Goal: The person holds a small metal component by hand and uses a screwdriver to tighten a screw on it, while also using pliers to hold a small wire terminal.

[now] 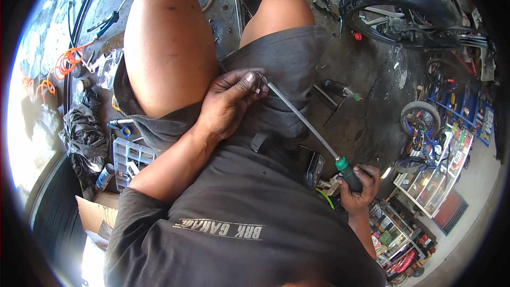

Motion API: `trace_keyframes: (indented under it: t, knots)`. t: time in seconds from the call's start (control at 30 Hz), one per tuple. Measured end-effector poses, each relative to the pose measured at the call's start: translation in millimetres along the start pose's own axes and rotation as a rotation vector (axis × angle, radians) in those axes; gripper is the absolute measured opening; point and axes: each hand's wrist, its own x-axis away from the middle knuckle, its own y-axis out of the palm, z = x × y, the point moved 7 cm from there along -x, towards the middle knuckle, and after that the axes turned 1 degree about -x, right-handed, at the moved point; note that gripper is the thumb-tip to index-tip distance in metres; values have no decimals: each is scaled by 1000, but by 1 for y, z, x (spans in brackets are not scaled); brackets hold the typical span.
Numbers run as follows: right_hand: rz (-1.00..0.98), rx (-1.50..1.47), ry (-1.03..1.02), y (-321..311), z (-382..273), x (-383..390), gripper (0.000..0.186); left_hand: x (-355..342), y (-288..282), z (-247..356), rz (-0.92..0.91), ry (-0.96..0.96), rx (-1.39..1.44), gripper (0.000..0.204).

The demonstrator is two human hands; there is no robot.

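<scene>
My right hand point(362, 187) is wrapped round the green and black handle of a long screwdriver point(302, 117). Its thin metal shaft slants up and leftward over my dark shorts. At the shaft's tip, the thumb and fingers of my left hand point(229, 98) are pinched together. A small pale bit shows by those fingertips, too small to name. Whether the left fingers grip the tip itself or a small part against it, I cannot tell. Dark grease marks both hands.
A metal tray point(238, 0) lies beyond my knees, with pliers point(323, 3) nearby. Another screwdriver point(344, 90) rests on the floor at right. A motorcycle wheel point(372, 13) stands far right. At left are an orange coiled hose point(68, 62), a compartment box point(127, 157) and a spray can point(104, 177).
</scene>
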Motion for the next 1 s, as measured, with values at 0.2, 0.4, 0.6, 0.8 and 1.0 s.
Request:
trace_keyframes:
  t: [0.2,0.4,0.6,0.8,1.0]
  knots:
    - [17,-16,-45,4,-5,0,41,5,0,9,12,64,-108,24]
    - [24,-17,15,8,-2,5,42,-2,-3,9,37,145,-314,22]
    - [-204,17,167,33,10,-5,42,7,-2,22,201,200,-528,21]
    - [-104,-235,417,105,65,47,46,4,-1,40,165,267,-547,18]
    - [-108,-347,918,235,152,128,41,17,19,63,142,252,-638,19]
